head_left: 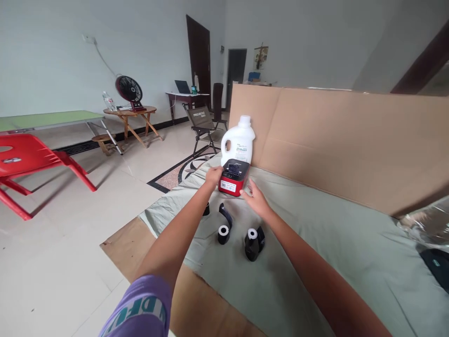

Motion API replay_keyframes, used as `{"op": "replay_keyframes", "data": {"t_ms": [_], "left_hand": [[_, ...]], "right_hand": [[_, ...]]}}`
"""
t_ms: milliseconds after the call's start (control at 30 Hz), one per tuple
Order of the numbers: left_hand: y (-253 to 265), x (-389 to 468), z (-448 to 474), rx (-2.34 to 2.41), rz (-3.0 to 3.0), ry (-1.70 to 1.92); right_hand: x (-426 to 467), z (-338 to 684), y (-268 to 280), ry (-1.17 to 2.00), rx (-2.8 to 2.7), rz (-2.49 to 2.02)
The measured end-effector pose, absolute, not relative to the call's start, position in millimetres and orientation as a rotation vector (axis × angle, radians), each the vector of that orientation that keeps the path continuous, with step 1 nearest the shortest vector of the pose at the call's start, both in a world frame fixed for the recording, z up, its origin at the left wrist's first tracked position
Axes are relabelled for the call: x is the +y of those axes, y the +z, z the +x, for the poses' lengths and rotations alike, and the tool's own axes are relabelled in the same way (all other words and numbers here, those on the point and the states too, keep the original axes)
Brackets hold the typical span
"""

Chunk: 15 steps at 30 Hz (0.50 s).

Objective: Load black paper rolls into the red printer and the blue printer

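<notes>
A small box-shaped device, red below and black on top, probably a label printer [229,187], sits on the green cloth [298,224] with a white label on its front. My left hand [213,175] is closed against its left side, the fingers partly hidden. At the lower right corner, my right hand [255,196] is open with thumb and fingers apart, very near or touching the device. Closer to me stand two black rolls with white cores, a left roll [223,235] and a right roll [251,248], each with a loose strip. Another black object [206,209] is half hidden by my left forearm.
Right behind the device stands a white jug [240,140]. A tall cardboard panel [336,135] borders the cloth at the back and right. Clear plastic wrapping [430,222] lies far right. A red chair [31,159], a folding chair [200,118] and a fan [129,89] stand left.
</notes>
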<state>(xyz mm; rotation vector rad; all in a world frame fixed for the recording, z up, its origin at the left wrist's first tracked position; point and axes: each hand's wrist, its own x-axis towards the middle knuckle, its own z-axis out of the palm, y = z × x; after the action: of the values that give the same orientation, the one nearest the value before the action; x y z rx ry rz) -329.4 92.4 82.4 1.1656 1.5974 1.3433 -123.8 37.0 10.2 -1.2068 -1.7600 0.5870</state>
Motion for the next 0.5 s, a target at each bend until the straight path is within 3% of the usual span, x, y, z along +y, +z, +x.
{"op": "replay_keyframes", "data": {"t_ms": [167,233,300,367,500], "left_hand": [[102.9,-3.6,-268.5,1.340,1.816,1.835],[87.2,-57.8,-225.0,1.049,2.256,1.505],[62.6,-111.0,-183.4,0.601,2.689,0.857],[38.2,-153.7,-150.3,0.390,2.818,0.437],[12.8,-189.9,-123.2,0.294,2.819,0.117]], "right_hand": [[-84.5,4.8,13.7,0.468,-1.776,-1.527],[-140.1,67.2,15.3,0.365,-1.685,-1.697],[-188.7,128.7,18.0,0.196,-1.526,-1.869],[-225.6,186.0,22.4,-0.060,-1.342,-2.027],[-253.3,270.1,36.1,-0.436,-0.981,-2.312]]}}
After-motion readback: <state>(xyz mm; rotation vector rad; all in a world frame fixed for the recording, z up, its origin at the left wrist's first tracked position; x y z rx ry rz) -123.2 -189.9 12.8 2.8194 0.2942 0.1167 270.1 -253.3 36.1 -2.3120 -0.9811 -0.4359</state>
